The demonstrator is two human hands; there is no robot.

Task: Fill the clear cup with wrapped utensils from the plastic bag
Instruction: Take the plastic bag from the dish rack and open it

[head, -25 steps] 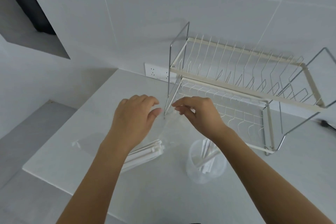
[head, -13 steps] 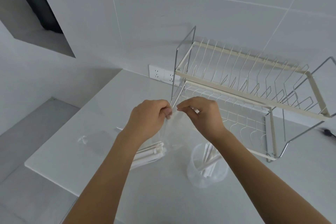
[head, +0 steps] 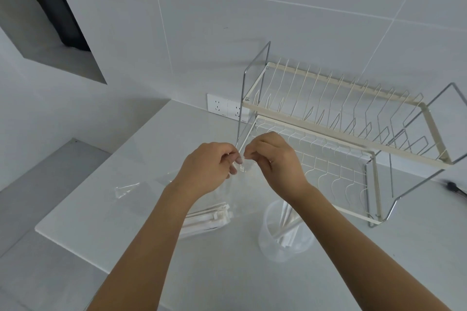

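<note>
Here, two bare hands are up over the white tabletop, close together. The left hand and the right hand each pinch the top edge of the clear bag. The fingers of both hands are curled in and pressed tight on the thin plastic. The two pinches are just beside each other, almost touching.

The bag hangs down from the hands to the tabletop. It is see-through and hard to make out. At its bottom, under the left arm, lies a bunch of white wrapped utensils. They lie flat on their sides, packed close.

The cup stands upright on the tabletop, under the right wrist, just to the right of the bag. A few white wrapped utensils are in it. They lean against its side and stick up past the rim.

A small scrap of clear plastic lies on the tabletop to the left, apart from the bag.

Behind the hands stands a wire rack with two levels. Nothing sits in it. A white socket is on the wall just left of the rack. A dark thing pokes in at the right edge; I cannot tell what it is.
</note>
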